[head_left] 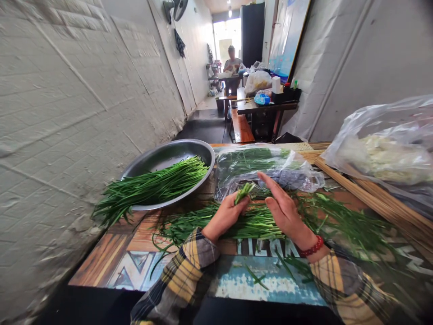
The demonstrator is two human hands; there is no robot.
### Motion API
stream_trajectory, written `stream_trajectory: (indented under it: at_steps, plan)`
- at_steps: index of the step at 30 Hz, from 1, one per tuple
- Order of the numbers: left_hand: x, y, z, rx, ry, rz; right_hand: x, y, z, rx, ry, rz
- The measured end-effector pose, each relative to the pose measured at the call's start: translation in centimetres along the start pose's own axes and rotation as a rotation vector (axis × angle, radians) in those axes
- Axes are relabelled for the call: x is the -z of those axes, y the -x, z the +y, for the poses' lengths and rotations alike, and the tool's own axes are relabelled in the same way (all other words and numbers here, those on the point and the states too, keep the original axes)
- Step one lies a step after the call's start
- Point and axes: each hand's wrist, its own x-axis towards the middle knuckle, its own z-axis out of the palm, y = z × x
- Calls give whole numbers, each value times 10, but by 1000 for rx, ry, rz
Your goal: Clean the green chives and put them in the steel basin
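My left hand (227, 215) is closed around a small bunch of garlic chives (244, 193), whose pale cut ends poke up above the fist. To its right, my right hand (284, 210) is held flat with fingers stretched out, facing the bunch and apart from it. Beneath both hands lies a loose pile of chives (260, 223) on the patterned table (162, 234). A large metal bowl (162, 153) at the left holds a thick heap of chives (158, 183), their leafy ends hanging over the rim. Behind my hands lies a clear plastic bag (257, 167) with more greens inside.
Scattered leaves and trimmings (348, 221) cover the table's right side. Long thin wooden sticks (372, 194) lie there beside a big clear bag of pale food (392, 158). A white wall (67, 113) runs along the left. Farther back, a person (232, 63) sits beyond another table (250, 106).
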Motion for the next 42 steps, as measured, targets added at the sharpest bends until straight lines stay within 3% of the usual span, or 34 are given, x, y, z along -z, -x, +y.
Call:
stream_trajectory:
  at_steps: [3, 6, 8, 12, 15, 19, 24, 29, 33, 35, 38, 40, 42]
  plan:
    - [8, 0, 3, -13, 235, 102, -13, 8, 3, -13, 99, -169]
    - [19, -1, 7, -52, 474, 211, -29, 20, 2, 60, 253, -407]
    - [27, -2, 11, -72, 612, 273, -36, 25, 1, 109, 333, -491]
    - [43, -7, 38, -153, 738, 363, -40, 26, 2, 149, 403, -518]
    - [49, -10, 69, -265, 700, 314, -40, 23, 2, 150, 409, -520]
    - [44, -12, 105, -349, 601, 227, -41, 22, 1, 139, 412, -513]
    - [37, -4, 129, -365, 512, 230, -43, 25, -1, 146, 436, -461]
    - [43, 14, 147, -412, 265, 325, -43, 28, -4, 189, 467, -421]
    - [43, 30, 145, -449, -214, 399, -36, 24, -12, 163, 411, -319]
    - [36, 36, 136, -433, -506, 371, -28, 19, -20, 98, 265, -208]
    - [13, 40, 119, -289, -894, 278, -17, 12, -42, -20, -121, -60]
    - [-7, 39, 108, -228, -1053, 219, -13, 8, -60, -83, -404, -1]
    - [-28, 36, 100, -261, -1137, 145, -12, 5, -77, -205, -627, 119]
